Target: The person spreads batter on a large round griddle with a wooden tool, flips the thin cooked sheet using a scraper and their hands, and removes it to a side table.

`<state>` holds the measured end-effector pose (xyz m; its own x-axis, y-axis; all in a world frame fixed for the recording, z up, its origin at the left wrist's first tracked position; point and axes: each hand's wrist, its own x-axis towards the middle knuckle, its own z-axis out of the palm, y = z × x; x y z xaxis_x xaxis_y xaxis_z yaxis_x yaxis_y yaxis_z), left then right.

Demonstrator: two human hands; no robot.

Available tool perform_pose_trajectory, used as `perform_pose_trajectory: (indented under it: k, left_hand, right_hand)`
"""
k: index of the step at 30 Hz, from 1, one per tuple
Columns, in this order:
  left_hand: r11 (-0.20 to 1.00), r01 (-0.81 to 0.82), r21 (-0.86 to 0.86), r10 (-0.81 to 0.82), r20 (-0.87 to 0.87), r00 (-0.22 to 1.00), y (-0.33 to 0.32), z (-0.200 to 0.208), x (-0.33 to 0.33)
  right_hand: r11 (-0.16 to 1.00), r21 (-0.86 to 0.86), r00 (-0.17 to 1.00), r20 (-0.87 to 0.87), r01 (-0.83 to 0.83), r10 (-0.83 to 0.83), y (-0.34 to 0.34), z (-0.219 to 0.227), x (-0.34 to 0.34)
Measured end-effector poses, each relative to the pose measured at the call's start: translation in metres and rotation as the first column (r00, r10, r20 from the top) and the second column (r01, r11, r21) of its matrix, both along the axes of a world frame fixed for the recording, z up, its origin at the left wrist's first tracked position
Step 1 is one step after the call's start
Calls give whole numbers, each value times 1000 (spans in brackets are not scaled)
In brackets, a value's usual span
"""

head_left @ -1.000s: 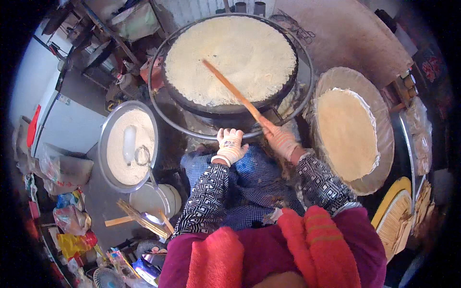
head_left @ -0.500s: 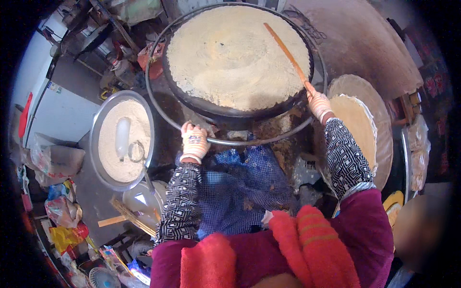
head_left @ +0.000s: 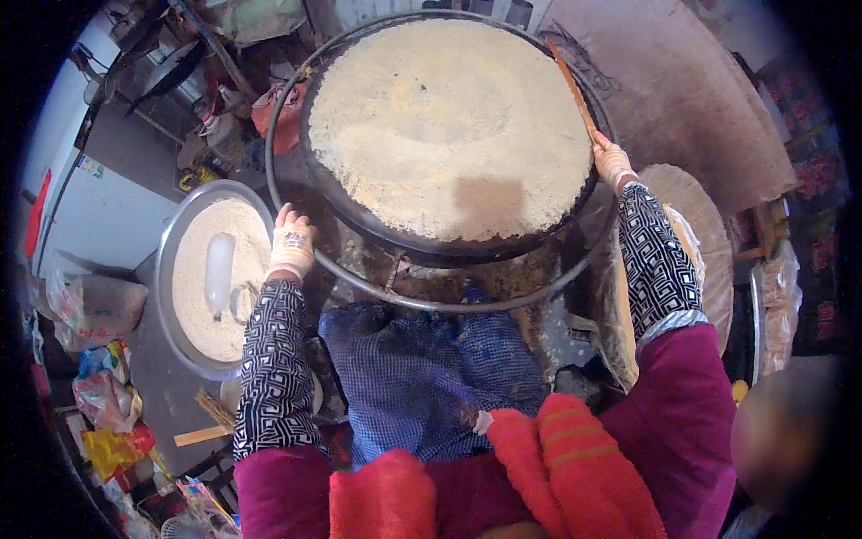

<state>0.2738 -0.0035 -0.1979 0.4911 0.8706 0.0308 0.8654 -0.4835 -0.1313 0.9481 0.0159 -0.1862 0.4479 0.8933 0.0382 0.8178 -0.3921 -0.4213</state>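
My right hand (head_left: 613, 164), in a pale glove, is closed around the end of a long, thin wooden scraper (head_left: 573, 83). The scraper lies along the right edge of a large round griddle (head_left: 359, 210). Pale batter (head_left: 440, 108) covers most of the griddle in a thin, grainy layer, with a dark shadow near its front. A metal ring (head_left: 446, 306) circles the griddle. Gloved too, my left hand (head_left: 293, 242) has its fingers curled over the ring at the front left, beside a metal basin (head_left: 168, 269); part of its grip is hidden.
The basin holds pale flour-like mix, with a translucent bottle-shaped thing (head_left: 218, 269) and a ladle (head_left: 242, 302) in it. At the right is a round flat tray (head_left: 716, 247) bearing a thin sheet. Blue checked cloth (head_left: 422, 368) hangs before me. A person's blurred head is at lower right.
My left hand has moved left and up along the ring's position, toward the basin. The scraper has shifted from over the batter to the griddle's right edge, and my right hand has moved slightly up.
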Motion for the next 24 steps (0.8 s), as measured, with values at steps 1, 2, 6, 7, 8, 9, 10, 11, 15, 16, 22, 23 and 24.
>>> perform_pose_trajectory:
  k: [1, 2, 6, 7, 8, 9, 10, 11, 15, 16, 22, 23, 24]
  left_hand:
    - [1000, 24, 7, -24, -8, 1000, 10, -1, 5]
    - [999, -19, 28, 20, -45, 999, 4, -3, -11]
    - [999, -19, 32, 21, -73, 997, -11, -5, -13]
    - [994, 2, 107, 16, -163, 986, -16, -14, -11]
    - [997, -22, 80, 38, -200, 979, -23, -12, 5]
    - [996, -59, 59, 72, -242, 968, -33, -6, 23]
    - [996, -88, 12, 88, -245, 966, -50, 5, 36]
    - [994, -104, -37, 94, -214, 972, -67, 17, 62]
    - [974, -108, -201, 109, -6, 994, -149, 59, 146]
    - [998, -25, -53, 36, 215, 976, -175, 49, 164]
    - [952, 146, -268, -2, 472, 882, -315, 61, 154]
    - [928, 136, -346, 35, 444, 895, -329, 59, 139]
    - [923, 101, -371, 80, 441, 894, -341, 54, 120]
  right_hand:
    - [1000, 23, 1000, 3, -4, 4, -5, -3, 16]
    - [999, -13, 995, -93, 32, -33, -12, 6, -22]
    - [959, 232, 966, -165, -160, 201, -80, -21, -54]
    - [979, 164, 903, -391, -123, 179, -105, -15, -64]
    - [968, 218, 865, -453, -128, 217, -134, -16, -72]
    - [921, 337, 830, -444, -195, 338, -163, -16, -91]
    - [968, 243, 689, -692, -60, 216, -188, 2, -131]
    - [944, 305, 668, -678, -123, 306, -215, 9, -159]
    - [928, -11, 228, -970, -372, 81, -283, 80, -311]
    - [877, -47, 82, -997, -478, -8, -292, 90, -335]
    - [696, -20, -26, -998, -718, -56, -308, 163, -401]
    - [614, -46, -1, -997, -788, -76, -310, 169, -402]
    - [514, -69, 23, -995, -855, -95, -313, 170, -405]
